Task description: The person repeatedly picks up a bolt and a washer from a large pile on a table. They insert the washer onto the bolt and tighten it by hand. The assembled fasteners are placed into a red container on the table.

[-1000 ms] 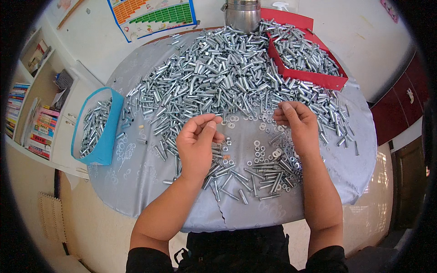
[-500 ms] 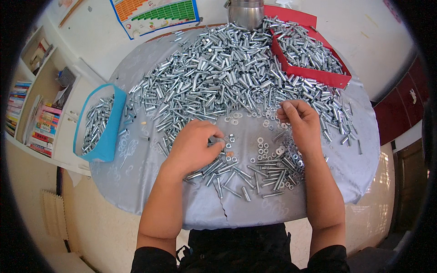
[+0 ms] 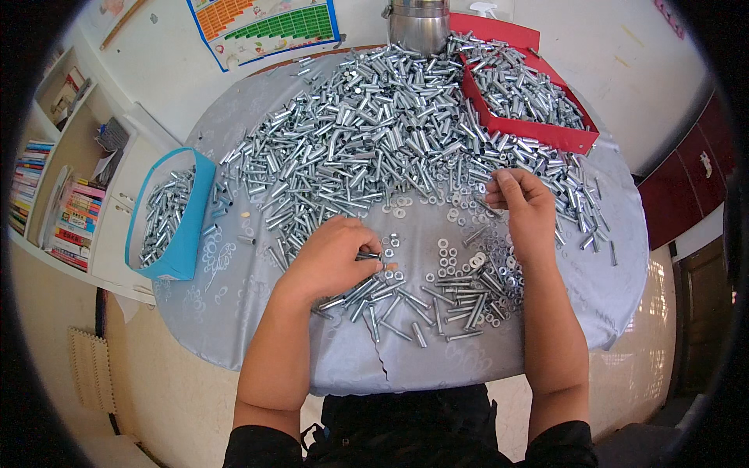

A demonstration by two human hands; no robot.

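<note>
My left hand [image 3: 335,251] is closed over the near middle of the table, with a metal bolt [image 3: 368,255] pinched between thumb and fingers. Just beyond its fingertips lie a few hex nuts [image 3: 394,242], and loose bolts [image 3: 374,300] are spread below it. At the right edge of the big heap of metal sleeves and bolts [image 3: 367,117], my right hand [image 3: 527,203] is closed in a pinch. What sits between those fingertips is too small to name. Flat washers [image 3: 443,252] lie in short rows between the hands, beside a second group of bolts [image 3: 472,300].
A blue bin [image 3: 187,242] of metal sleeves stands at the left. A red box [image 3: 538,136] full of similar parts is at the back right, next to a steel pot [image 3: 419,27]. A grey cloth [image 3: 234,335] covers the round table. Shelves with books [image 3: 74,218] stand further left.
My left hand has turned slightly, so the bolt's end now shows at its fingertips. My right hand has shifted a little to the right, still pinched.
</note>
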